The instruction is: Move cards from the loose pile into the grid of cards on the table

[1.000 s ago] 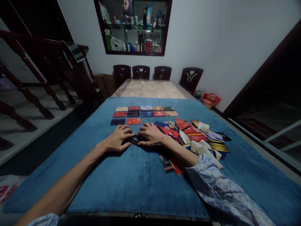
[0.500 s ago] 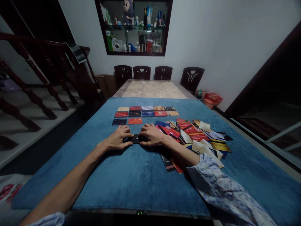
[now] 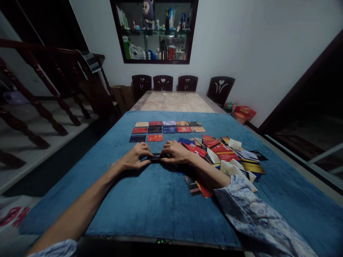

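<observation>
Between my two hands is a black card (image 3: 155,157), low over the blue cloth. My left hand (image 3: 137,156) grips its left end, fingers bent and thumb along the near edge. The other end is in my right hand (image 3: 174,152), whose fingers hide part of it. Just beyond my hands lie a dark blue card (image 3: 137,138) and a red-orange card (image 3: 155,137), side by side. Further off, more cards (image 3: 169,127) lie in two neat rows. A loose heap of mixed cards (image 3: 226,155) spreads to the right, partly beneath my right forearm.
Blue cloth (image 3: 128,207) covers the near part of the table, and a bare patterned tabletop (image 3: 174,101) shows beyond it. Dark chairs (image 3: 188,83) stand at the far end. A wooden railing (image 3: 61,103) runs along the left, and a red bag (image 3: 245,111) sits at the right.
The view has shifted slightly, moving the whole scene a little to the right. Both hands keep their hold on the black card, with hardly any other movement.
</observation>
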Tool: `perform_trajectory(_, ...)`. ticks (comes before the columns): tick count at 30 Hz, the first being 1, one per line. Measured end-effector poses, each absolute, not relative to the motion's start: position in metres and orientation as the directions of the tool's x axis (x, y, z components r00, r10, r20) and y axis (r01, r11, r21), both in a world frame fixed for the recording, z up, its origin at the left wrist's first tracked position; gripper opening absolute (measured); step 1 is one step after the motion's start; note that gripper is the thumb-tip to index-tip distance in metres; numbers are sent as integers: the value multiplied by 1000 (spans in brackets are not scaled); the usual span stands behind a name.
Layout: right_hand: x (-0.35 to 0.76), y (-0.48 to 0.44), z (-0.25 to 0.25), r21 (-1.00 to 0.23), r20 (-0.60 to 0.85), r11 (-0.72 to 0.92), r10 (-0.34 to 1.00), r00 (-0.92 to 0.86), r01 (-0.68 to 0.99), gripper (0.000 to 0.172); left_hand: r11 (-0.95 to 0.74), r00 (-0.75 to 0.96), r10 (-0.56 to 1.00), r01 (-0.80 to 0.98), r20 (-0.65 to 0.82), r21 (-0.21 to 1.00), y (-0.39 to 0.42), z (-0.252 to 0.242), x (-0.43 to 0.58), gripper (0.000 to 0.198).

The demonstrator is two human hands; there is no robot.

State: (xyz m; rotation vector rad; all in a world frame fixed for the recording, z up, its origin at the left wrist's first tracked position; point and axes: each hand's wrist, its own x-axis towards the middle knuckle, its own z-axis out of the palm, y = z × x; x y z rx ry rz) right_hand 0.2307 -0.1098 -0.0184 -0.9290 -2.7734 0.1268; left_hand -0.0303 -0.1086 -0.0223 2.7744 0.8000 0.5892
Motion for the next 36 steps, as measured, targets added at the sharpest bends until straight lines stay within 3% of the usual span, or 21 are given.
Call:
perform_trajectory(9, 236, -101, -23, -108, 307, 839, 538, -785, 533, 24, -857, 725, 515, 437, 458, 273, -104, -29, -32, 15)
perform_trajectory(17, 234, -100, -31, -62, 446, 792, 567, -693, 608, 25, -787, 595, 616, 486, 516, 379, -101, -36, -29, 14)
perform_trajectory(21, 232, -100, -34, -68, 447, 745, 617, -648, 663, 20, -759, 541, 650, 491, 533, 427, -101, -39, -27, 15)
perform_trajectory(26, 229, -101, -37, -68, 428, 688, 674, -601, 723, 28, -724, 481, 689, 503, 542, 472, -102, -43, -25, 25)
perform_trajectory(32, 227, -106, -33, -53, 362, 651, 720, -593, 758, 32, -741, 508, 668, 527, 544, 417, -98, -50, -26, 25)
perform_trajectory(36, 225, -113, -28, -42, 315, 622, 751, -581, 782, 44, -749, 537, 655, 556, 532, 362, -96, -53, -27, 34)
